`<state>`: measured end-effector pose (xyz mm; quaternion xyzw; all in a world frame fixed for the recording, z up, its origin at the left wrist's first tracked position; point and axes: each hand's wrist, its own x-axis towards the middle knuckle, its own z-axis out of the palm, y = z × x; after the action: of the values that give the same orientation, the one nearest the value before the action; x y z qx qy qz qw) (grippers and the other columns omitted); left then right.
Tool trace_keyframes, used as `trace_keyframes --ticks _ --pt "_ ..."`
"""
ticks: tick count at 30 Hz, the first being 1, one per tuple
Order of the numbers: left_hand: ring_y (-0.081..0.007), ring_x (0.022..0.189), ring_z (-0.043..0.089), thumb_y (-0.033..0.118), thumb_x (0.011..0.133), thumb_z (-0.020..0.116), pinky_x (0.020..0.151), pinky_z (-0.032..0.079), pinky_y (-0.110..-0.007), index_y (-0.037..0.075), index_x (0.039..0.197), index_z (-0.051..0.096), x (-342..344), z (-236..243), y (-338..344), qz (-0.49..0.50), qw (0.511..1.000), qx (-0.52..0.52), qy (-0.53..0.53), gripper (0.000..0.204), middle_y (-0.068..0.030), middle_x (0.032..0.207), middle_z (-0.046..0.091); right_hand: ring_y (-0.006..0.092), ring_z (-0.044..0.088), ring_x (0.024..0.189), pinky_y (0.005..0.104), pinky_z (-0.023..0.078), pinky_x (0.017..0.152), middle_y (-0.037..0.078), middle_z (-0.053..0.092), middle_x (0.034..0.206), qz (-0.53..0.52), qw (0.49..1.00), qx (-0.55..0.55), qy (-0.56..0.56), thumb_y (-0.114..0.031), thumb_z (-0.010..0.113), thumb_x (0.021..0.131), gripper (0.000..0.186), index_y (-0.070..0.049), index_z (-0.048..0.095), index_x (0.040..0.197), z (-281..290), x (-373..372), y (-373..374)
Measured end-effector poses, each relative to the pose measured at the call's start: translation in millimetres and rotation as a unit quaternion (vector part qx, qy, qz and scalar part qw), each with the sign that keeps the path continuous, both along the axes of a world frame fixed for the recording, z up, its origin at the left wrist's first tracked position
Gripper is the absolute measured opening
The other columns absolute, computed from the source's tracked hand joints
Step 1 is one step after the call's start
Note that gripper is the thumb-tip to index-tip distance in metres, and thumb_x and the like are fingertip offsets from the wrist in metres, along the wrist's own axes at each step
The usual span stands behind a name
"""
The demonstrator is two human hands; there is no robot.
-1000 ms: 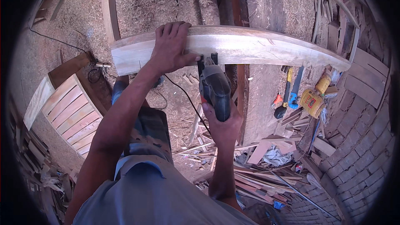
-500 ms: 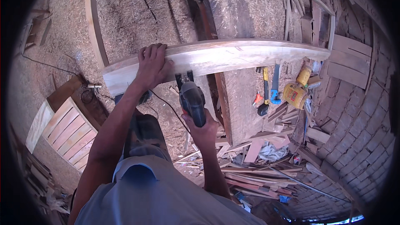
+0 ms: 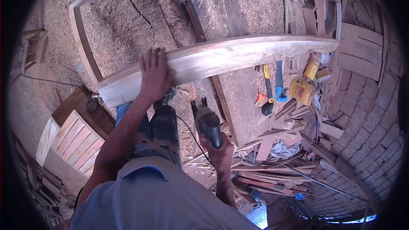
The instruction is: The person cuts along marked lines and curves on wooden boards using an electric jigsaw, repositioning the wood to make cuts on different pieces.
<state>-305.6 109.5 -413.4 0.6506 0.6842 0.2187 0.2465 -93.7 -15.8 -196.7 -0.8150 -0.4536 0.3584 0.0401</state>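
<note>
A long pale wooden board (image 3: 217,59) with a curved upper edge spans the view, forming the near side of a wooden frame. My left hand (image 3: 155,79) rests on its left part, fingers stretched out and pointing away from me, slightly smeared by motion. In my right hand (image 3: 220,151) is a dark power tool that looks like a jigsaw (image 3: 208,125), with my fingers wrapped round its body. The tool's forked metal front points toward the board but stands apart from its near edge. A black cord (image 3: 187,127) runs past its left side.
A yellow-handled hammer (image 3: 267,87), a blue-handled saw (image 3: 279,83) and a yellow jar (image 3: 301,91) lie beyond the board's right part. Scrap wood (image 3: 268,179) is piled at right, near a brick wall (image 3: 362,123). A slatted wooden panel (image 3: 79,140) lies at left; shavings cover the ground.
My right hand has drawn the jigsaw back toward me and rightward, off the board's near edge. My left hand's fingers have straightened from their curl over the board's top.
</note>
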Motion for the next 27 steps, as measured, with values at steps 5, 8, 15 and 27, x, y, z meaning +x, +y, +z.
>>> trace_keyframes --ticks 5,8,15,27 --pt "-0.0414 0.154 0.032 0.037 0.097 0.068 0.127 0.013 -0.068 -0.003 0.162 0.033 40.9 8.5 25.3 0.024 0.999 0.025 0.002 0.084 -0.0233 0.158 0.044 0.0145 0.074 0.075 0.0328 0.059 0.070 0.011 0.078 0.088 0.014 0.998 0.052 0.030 -0.017 0.090 0.084 0.039 0.001 0.074 0.114 -16.8 20.1 35.1" --pt "-0.0399 0.155 0.031 0.041 0.098 0.068 0.127 0.011 -0.067 -0.002 0.163 0.031 43.3 10.0 28.3 0.029 1.000 0.002 -0.002 0.087 -0.0232 0.159 0.042 0.0140 0.074 0.075 0.0325 0.060 0.070 0.011 0.078 0.087 0.061 0.994 0.079 0.039 -0.017 0.092 0.084 0.040 0.001 0.073 0.114 -31.2 31.2 41.2" --pt "-0.0404 0.158 0.026 0.049 0.096 0.070 0.129 0.005 -0.066 -0.003 0.166 0.025 34.3 14.8 30.2 -0.014 0.998 -0.056 -0.038 0.098 -0.0255 0.164 0.037 0.0298 0.081 0.082 0.0394 0.062 0.076 0.017 0.080 0.090 0.071 0.991 0.089 0.068 -0.037 0.096 0.080 0.068 0.003 0.069 0.128 -49.9 41.2 50.1" --pt "-0.0417 0.158 0.024 0.065 0.071 0.090 0.130 0.003 -0.064 -0.001 0.167 0.020 41.8 24.5 29.7 -0.005 0.998 -0.059 -0.015 0.136 -0.0246 0.162 0.037 0.0160 0.076 0.078 0.0327 0.059 0.075 0.010 0.079 0.088 0.086 0.991 0.087 0.055 -0.019 0.094 0.084 0.042 0.000 0.073 0.115 -42.1 38.7 57.4"
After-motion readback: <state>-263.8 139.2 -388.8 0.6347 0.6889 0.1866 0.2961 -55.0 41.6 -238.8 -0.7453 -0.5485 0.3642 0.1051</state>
